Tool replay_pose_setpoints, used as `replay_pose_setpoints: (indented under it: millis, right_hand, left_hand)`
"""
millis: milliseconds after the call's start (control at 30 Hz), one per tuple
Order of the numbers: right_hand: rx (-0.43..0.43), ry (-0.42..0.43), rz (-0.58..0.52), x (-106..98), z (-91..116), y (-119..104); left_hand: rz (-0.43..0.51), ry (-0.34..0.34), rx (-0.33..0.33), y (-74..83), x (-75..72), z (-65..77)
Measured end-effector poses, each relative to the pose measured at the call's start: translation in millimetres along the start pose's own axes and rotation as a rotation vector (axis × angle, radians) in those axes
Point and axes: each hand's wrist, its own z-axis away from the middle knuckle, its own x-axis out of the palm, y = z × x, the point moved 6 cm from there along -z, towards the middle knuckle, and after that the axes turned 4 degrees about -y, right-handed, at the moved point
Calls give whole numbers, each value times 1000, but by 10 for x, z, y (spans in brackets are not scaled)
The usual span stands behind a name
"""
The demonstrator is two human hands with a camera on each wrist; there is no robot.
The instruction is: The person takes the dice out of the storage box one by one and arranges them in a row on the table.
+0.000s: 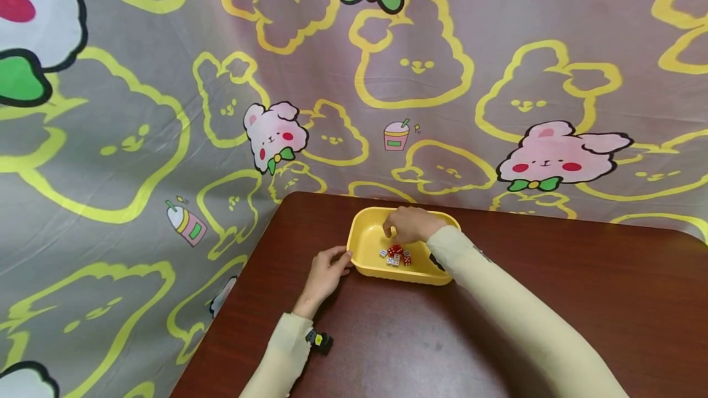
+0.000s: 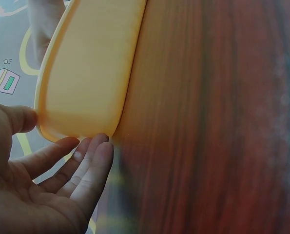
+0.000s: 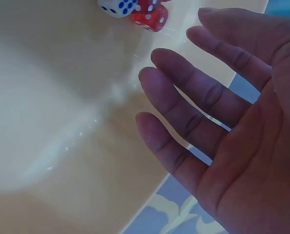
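Note:
A yellow plastic tray lies on the table, with several red and white dice clustered towards its near side. My left hand is at the tray's left end. In the left wrist view, its thumb meets the rim, and its nearly straight fingertips lie against the outer wall. Over the tray, my right hand points down behind the dice. In the right wrist view its fingers are loosely bent and spread, holding nothing, with a white die and red dice beyond them.
The dark brown table has its far edge just behind the tray. A grey curtain printed with cartoon bunnies hangs along the back and left. My right forearm in a pale sleeve crosses over the tray's right end.

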Motion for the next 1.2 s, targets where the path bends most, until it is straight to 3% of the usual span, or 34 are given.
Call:
replay_pose_setpoints:
  millis: [333, 933, 1200]
  right_hand:
    - [-2, -1, -49, 63, -21, 39]
    - [-46, 6, 24, 104, -64, -20]
    - [-7, -2, 20, 151, -81, 14]
  left_hand:
    - [-6, 0, -4, -9, 0, 12]
    - [-17, -9, -5, -11, 6, 12]
    - [-15, -2, -5, -14, -4, 0]
